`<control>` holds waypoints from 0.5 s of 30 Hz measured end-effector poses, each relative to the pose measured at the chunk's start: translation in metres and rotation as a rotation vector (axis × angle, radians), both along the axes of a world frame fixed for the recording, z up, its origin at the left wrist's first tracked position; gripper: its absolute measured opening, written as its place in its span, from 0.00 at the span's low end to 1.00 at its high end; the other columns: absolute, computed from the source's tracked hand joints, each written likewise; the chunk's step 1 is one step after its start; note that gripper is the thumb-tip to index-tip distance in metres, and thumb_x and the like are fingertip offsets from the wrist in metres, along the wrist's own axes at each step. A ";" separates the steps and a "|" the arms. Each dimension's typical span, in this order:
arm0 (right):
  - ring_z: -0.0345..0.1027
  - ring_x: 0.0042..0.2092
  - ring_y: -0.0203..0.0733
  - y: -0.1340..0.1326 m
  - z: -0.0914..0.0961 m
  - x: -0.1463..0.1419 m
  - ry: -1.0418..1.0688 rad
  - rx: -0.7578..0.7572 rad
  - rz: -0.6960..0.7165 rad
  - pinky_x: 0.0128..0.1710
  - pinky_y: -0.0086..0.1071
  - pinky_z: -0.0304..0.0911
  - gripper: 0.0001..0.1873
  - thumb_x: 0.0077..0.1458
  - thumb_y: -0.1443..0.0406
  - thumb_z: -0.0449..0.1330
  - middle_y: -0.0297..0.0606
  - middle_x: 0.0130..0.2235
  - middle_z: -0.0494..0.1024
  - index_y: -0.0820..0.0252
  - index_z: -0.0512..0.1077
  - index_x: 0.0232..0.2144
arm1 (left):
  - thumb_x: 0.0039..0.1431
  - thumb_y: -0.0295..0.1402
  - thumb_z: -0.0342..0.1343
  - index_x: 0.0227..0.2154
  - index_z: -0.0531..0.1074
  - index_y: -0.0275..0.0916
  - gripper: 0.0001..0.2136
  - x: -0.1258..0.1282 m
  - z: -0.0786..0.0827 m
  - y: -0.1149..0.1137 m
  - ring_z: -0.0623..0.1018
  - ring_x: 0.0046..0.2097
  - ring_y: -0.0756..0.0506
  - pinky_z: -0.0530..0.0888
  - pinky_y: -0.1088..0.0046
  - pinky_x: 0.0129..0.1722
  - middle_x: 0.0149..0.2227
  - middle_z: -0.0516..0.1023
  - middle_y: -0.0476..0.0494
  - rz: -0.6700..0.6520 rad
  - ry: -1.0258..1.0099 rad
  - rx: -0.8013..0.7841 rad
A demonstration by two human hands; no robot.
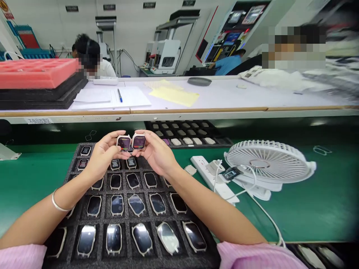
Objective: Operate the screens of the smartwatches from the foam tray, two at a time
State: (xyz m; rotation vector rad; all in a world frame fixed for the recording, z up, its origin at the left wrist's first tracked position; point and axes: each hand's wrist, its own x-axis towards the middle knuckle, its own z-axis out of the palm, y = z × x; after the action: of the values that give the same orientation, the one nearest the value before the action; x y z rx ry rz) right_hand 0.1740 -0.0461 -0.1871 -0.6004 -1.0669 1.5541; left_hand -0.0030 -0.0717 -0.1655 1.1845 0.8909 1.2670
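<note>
My left hand (105, 155) pinches a smartwatch body (123, 144) by its edges, with the lit screen facing me. Close beside it, my right hand (157, 151) grips a second smartwatch body (139, 142), its screen lit as well. Both have pale frames and no straps, and a small red and green patch shows low on the displays. Below the hands lies a black foam tray (102, 220) with rows of similar watch bodies in square pockets. Most of those screens are dark; a few in the far rows show text. My forearms cover part of the tray.
Right of the tray are a white power strip (206, 175) with cables and a white fan (262, 164). Another tray of watch bodies (182, 132) sits under the shelf (224, 93). Red foam (39, 73) and papers (112, 98) rest on the shelf. Other people sit beyond.
</note>
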 end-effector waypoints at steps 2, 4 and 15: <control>0.74 0.25 0.35 0.001 0.013 0.000 0.002 0.044 -0.008 0.27 0.30 0.68 0.10 0.61 0.58 0.60 0.31 0.29 0.79 0.56 0.75 0.41 | 0.49 0.28 0.61 0.50 0.73 0.37 0.22 0.002 0.012 0.000 0.84 0.28 0.48 0.83 0.72 0.33 0.36 0.81 0.50 0.013 -0.014 0.036; 0.74 0.25 0.35 0.000 0.024 0.000 0.007 0.088 -0.010 0.27 0.30 0.68 0.10 0.61 0.58 0.60 0.32 0.30 0.79 0.56 0.75 0.41 | 0.49 0.29 0.62 0.50 0.74 0.37 0.22 0.003 0.022 -0.002 0.84 0.28 0.48 0.83 0.72 0.32 0.36 0.81 0.49 0.025 -0.030 0.070; 0.74 0.24 0.35 0.003 0.050 -0.008 0.032 0.168 -0.021 0.26 0.29 0.67 0.14 0.57 0.56 0.64 0.32 0.28 0.79 0.58 0.75 0.41 | 0.51 0.32 0.62 0.49 0.75 0.37 0.19 0.003 0.034 0.001 0.83 0.28 0.48 0.83 0.71 0.32 0.37 0.81 0.48 0.093 -0.044 0.215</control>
State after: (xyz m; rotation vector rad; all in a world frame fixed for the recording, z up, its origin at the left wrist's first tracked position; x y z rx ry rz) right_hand 0.1657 -0.0433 -0.1375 -0.4684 -1.1501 1.4342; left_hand -0.0004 -0.0711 -0.1310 1.2891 0.8002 1.4878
